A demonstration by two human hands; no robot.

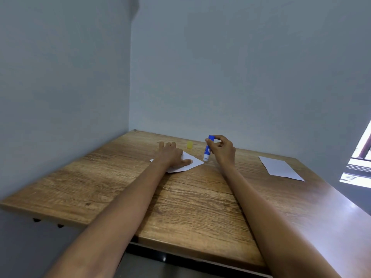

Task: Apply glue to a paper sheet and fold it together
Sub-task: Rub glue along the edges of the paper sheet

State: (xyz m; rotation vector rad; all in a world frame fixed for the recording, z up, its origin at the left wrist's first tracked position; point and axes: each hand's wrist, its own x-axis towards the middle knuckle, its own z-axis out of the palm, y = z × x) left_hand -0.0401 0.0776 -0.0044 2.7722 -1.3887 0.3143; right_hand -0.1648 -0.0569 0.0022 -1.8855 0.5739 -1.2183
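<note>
Right grip (221,150) pinching the blue-and-white glue stick (208,148) at the small white paper sheet (185,163)'s corner, left hand (170,155) flat; tip could slide onto the wooden desk (190,207).

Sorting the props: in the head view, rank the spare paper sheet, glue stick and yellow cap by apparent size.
1. spare paper sheet, largest
2. glue stick
3. yellow cap, smallest, though it lies slightly farther away

Both arms are stretched forward; the left hand (170,155) is laid flat, the right hand (221,148) apparently curled in a pinch
</note>
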